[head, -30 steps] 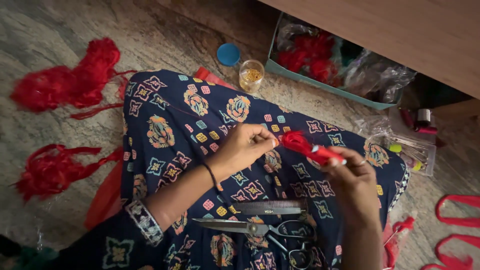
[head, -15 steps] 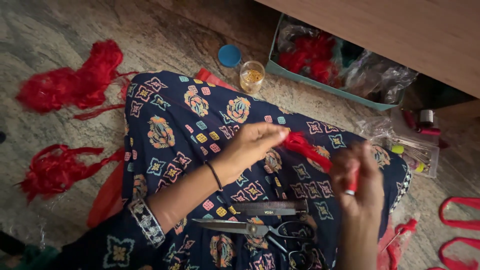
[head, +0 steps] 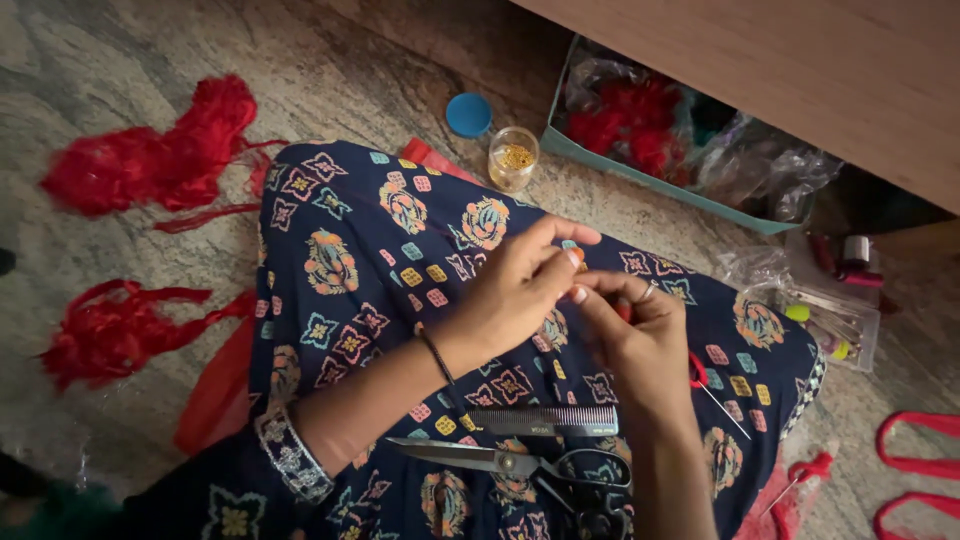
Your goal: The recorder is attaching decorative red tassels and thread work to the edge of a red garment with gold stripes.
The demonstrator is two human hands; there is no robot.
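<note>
Left hand (head: 520, 290) and right hand (head: 640, 340) pinch a small red piece (head: 625, 312) together over the lap — best kept taut, fingertips close.

Dark blue printed cloth (head: 360, 260): soft, matt. Steel scissors with black plastic handles (head: 520, 462): blades glossy. Black plastic comb (head: 550, 420): matt. Fluffy red thread bundles (head: 150, 160): fibrous. Small clear glass jar (head: 513, 158): shiny. Stone floor (head: 120, 50): smooth, mottled.

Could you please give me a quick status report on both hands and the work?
Left hand and right hand meet fingertip to fingertip over the lap. Red piece in right grip, mostly hidden. Comb and scissors just below.
</note>
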